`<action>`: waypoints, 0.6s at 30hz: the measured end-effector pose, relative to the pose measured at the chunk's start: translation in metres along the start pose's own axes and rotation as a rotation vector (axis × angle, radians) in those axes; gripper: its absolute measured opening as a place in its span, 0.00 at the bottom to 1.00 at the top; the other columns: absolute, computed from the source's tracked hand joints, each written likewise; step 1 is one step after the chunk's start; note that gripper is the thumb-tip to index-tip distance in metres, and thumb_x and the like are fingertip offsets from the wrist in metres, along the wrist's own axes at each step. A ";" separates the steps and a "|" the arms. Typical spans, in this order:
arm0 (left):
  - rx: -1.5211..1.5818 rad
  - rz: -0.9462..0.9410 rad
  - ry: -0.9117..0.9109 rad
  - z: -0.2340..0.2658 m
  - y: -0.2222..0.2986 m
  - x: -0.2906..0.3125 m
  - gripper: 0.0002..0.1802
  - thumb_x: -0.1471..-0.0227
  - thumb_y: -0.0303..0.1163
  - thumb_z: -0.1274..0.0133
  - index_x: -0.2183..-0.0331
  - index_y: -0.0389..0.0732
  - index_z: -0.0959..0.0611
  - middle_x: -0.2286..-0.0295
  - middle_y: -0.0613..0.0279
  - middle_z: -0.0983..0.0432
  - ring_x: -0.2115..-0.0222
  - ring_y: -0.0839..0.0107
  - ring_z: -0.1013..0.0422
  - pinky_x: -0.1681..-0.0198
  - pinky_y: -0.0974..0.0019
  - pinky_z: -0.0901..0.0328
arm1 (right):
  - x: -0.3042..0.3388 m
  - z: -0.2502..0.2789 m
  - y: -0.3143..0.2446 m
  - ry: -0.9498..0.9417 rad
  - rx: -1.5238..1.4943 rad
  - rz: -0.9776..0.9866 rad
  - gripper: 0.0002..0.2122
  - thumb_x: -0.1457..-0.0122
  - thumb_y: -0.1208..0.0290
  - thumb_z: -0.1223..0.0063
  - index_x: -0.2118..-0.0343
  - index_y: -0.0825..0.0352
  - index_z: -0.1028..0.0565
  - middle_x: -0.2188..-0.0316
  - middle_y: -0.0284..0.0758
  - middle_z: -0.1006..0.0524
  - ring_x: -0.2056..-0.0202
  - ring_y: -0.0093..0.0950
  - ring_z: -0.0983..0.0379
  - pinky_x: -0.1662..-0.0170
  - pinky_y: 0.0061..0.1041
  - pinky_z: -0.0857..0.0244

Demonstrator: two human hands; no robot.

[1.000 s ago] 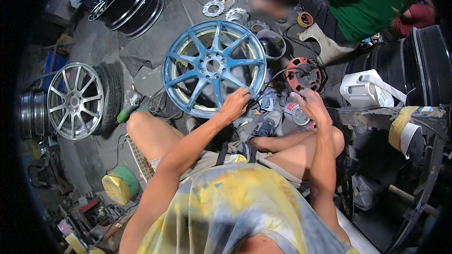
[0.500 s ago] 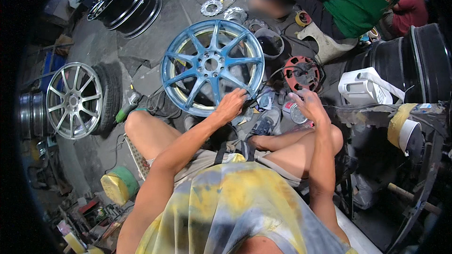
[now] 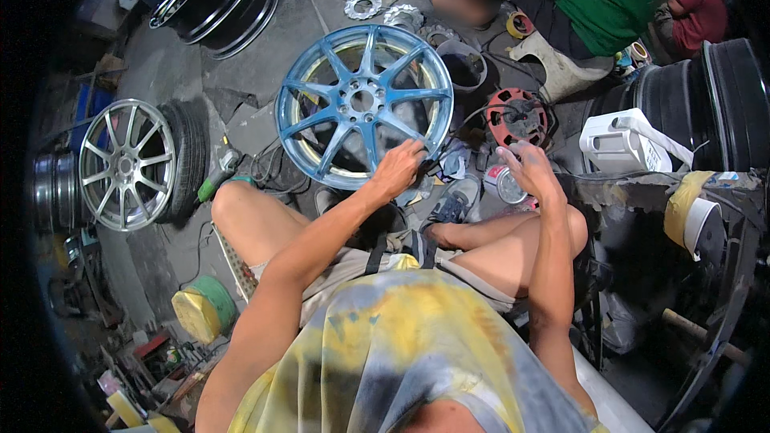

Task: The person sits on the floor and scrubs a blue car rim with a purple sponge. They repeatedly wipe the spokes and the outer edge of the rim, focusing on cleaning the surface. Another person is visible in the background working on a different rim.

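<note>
A blue multi-spoke wheel rim (image 3: pixel 362 127) with patchy, whitish dull areas lies in front of my knees. My left hand (image 3: pixel 399 168) rests at its lower right edge, fingers curled and pressed together; whatever they hold, if anything, is hidden. To the right, my right hand (image 3: pixel 529 171) hovers over my shin with its fingers stretched out and nothing seen in them. Just beside that hand, partly covered by it, stands an open can (image 3: pixel 499 184) with a red and white label. Crumpled paper scraps (image 3: pixel 454 162) lie between the rim and the can.
A red cable reel (image 3: pixel 516 118) and a dark bucket (image 3: pixel 463 64) stand beyond my hands. A silver wheel (image 3: pixel 127 165) leans against a tyre on the left, near a green power tool (image 3: pixel 215 180). A white jug (image 3: pixel 622 143) stands right. A person in green (image 3: pixel 630 4) sits ahead.
My left hand has shifted slightly right along the rim's edge. My right hand's fingers have moved a little. The whole view has tilted slightly.
</note>
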State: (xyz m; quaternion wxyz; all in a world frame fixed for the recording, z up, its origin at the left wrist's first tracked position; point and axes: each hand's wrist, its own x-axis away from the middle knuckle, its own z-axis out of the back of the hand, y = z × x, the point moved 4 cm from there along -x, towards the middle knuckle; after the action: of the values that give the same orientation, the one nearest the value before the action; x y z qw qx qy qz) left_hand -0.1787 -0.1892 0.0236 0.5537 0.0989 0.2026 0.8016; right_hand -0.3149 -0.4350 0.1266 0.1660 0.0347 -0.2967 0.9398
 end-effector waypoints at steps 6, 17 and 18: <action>0.009 -0.009 0.055 0.003 0.001 0.002 0.25 0.63 0.21 0.40 0.57 0.34 0.20 0.56 0.49 0.29 0.53 0.49 0.31 0.49 0.54 0.32 | 0.000 -0.002 0.008 0.074 -0.004 -0.036 0.17 0.37 0.61 0.44 0.72 0.74 0.21 0.71 0.54 0.24 0.64 0.55 0.27 0.59 0.47 0.34; 0.047 0.102 0.086 -0.005 -0.005 0.001 0.18 0.58 0.20 0.43 0.59 0.33 0.20 0.56 0.47 0.29 0.53 0.47 0.31 0.49 0.50 0.33 | -0.001 -0.003 0.008 0.050 -0.037 -0.039 0.17 0.36 0.60 0.44 0.72 0.72 0.20 0.70 0.54 0.22 0.63 0.54 0.26 0.59 0.46 0.33; 0.041 0.096 0.082 -0.004 -0.007 0.000 0.18 0.57 0.21 0.43 0.60 0.33 0.20 0.56 0.47 0.29 0.53 0.46 0.31 0.49 0.50 0.33 | -0.003 -0.004 0.006 0.053 -0.053 -0.039 0.17 0.36 0.60 0.45 0.72 0.72 0.20 0.70 0.53 0.22 0.63 0.54 0.26 0.59 0.46 0.33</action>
State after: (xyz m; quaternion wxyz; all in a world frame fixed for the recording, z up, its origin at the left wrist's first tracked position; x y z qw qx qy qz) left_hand -0.1745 -0.1878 0.0171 0.5037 0.0872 0.2366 0.8263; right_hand -0.3141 -0.4385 0.1196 0.1932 0.0110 -0.3162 0.9288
